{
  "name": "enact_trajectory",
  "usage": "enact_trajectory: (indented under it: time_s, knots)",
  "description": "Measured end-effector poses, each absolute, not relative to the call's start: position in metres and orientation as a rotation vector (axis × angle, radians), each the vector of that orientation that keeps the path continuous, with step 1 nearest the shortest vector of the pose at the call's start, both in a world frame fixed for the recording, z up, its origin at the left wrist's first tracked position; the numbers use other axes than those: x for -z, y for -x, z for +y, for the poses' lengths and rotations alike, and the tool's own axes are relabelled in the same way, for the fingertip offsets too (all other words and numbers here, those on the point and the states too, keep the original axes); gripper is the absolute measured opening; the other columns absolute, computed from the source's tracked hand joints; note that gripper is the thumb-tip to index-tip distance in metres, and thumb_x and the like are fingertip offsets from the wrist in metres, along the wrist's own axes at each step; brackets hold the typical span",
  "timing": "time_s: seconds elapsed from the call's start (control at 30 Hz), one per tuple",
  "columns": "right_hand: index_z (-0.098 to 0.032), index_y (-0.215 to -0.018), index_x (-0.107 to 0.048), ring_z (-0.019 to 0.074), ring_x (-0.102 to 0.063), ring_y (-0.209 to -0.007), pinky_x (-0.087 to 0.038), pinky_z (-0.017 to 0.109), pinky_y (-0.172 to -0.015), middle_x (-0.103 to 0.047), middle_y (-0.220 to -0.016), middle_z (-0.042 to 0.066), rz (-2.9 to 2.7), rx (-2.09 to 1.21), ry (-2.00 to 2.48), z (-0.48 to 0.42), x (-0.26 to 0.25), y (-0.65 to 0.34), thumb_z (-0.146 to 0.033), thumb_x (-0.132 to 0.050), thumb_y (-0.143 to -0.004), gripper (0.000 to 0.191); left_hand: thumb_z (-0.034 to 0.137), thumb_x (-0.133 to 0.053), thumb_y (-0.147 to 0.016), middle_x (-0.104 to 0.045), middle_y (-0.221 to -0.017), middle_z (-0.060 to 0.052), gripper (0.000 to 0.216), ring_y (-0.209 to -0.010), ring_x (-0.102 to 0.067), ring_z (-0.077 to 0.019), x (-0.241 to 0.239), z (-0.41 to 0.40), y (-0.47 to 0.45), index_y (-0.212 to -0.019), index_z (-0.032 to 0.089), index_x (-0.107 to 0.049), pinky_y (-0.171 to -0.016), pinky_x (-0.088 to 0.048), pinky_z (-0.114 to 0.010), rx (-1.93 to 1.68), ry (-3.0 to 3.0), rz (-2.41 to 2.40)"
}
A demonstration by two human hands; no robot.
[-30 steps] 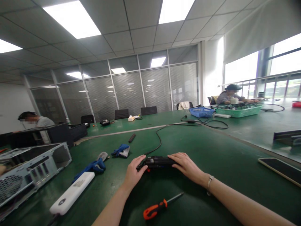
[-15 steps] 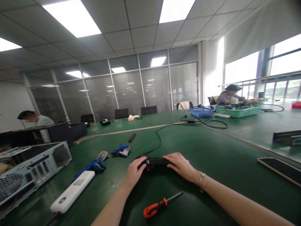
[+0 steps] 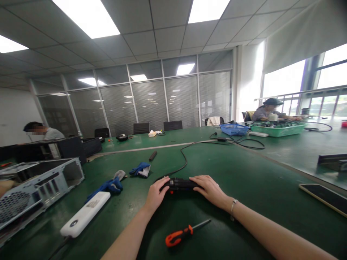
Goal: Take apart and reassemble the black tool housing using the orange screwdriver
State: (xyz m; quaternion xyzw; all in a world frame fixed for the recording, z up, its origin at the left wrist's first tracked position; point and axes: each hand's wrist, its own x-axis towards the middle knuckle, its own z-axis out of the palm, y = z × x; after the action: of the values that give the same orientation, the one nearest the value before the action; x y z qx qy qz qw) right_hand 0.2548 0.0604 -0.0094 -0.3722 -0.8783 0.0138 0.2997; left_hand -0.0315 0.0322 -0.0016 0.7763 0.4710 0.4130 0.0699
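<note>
On the green tabletop in front of me lies a black elongated device (image 3: 181, 184) with a small red part on its near side. A black cable runs to its left end. Around that left end curl the fingers of my left hand (image 3: 157, 191), thumb on the near side. My right hand (image 3: 210, 188) is closed over the right end, fingers laid on top. Both palms hide parts of the device, and its exact kind cannot be made out. Nearer to me, between my forearms, rests an orange and black screwdriver (image 3: 180, 235), its shaft pointing right.
Left are a white power strip (image 3: 85, 213), blue gloves (image 3: 110, 186) and a metal computer case (image 3: 40, 195). A phone-like black slab (image 3: 324, 196) lies right. Farther back stand a blue basket (image 3: 234, 129) and a green basket (image 3: 279, 130). Two people sit across the room.
The view has shifted slightly. The device looks turned a little under my hands, which keep their places at its two ends. The screwdriver has stayed where it was.
</note>
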Motion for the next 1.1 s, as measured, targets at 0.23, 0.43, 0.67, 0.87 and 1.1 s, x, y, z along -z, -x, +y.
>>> enact_trajectory:
  time_s: [0.23, 0.43, 0.67, 0.87, 1.1]
  knots:
    - [-0.028, -0.13, -0.055, 0.0236, -0.058, -0.11, -0.038, 0.042, -0.1, -0.063, -0.123, 0.006, -2.362, -0.058, 0.993, 0.057, 0.005, -0.256, -0.039, -0.05, -0.092, 0.04, 0.018, -0.06, -0.082, -0.068, -0.119, -0.002, 0.033, -0.114, -0.062, -0.0224, 0.004, 0.033, 0.033, -0.113, 0.025, -0.068, -0.105, -0.044, -0.04, -1.2, -2.345, 1.449]
    - [-0.028, -0.131, -0.054, 0.0233, -0.057, -0.11, -0.041, 0.039, -0.097, -0.062, -0.124, 0.006, -2.356, -0.053, 1.016, 0.057, 0.007, -0.254, -0.039, -0.049, -0.093, 0.04, 0.019, -0.055, -0.085, -0.065, -0.125, -0.002, 0.035, -0.119, -0.058, -0.0217, 0.006, 0.036, 0.033, -0.118, 0.024, -0.065, -0.107, -0.042, -0.041, -1.144, -2.35, 1.467]
    - [-0.027, -0.137, -0.047, 0.025, -0.056, -0.113, -0.04, 0.041, -0.099, -0.058, -0.131, 0.007, -2.446, -0.049, 1.049, 0.057, 0.003, -0.254, -0.045, -0.046, -0.093, 0.048, 0.019, -0.051, -0.087, -0.062, -0.129, -0.005, 0.038, -0.123, -0.054, -0.0217, 0.006, 0.042, 0.032, -0.123, 0.021, -0.061, -0.109, -0.038, -0.036, -0.963, -2.355, 1.543]
    - [-0.027, -0.135, -0.05, 0.026, -0.057, -0.11, -0.042, 0.042, -0.096, -0.061, -0.126, 0.008, -2.455, -0.056, 1.093, 0.058, 0.0, -0.255, -0.042, -0.042, -0.095, 0.043, 0.026, -0.052, -0.088, -0.062, -0.128, -0.006, 0.04, -0.119, -0.056, -0.0242, -0.001, 0.038, 0.034, -0.127, 0.021, -0.059, -0.104, -0.041, -0.036, -0.855, -2.329, 1.503]
    - [-0.027, -0.135, -0.05, 0.0252, -0.058, -0.109, -0.043, 0.041, -0.095, -0.062, -0.123, 0.008, -2.495, -0.082, 1.091, 0.061, 0.0, -0.263, -0.046, -0.038, -0.096, 0.044, 0.033, -0.053, -0.088, -0.059, -0.132, -0.006, 0.044, -0.122, -0.054, -0.025, -0.012, 0.03, 0.033, -0.13, 0.021, -0.056, -0.104, -0.039, -0.034, -0.771, -2.295, 1.408]
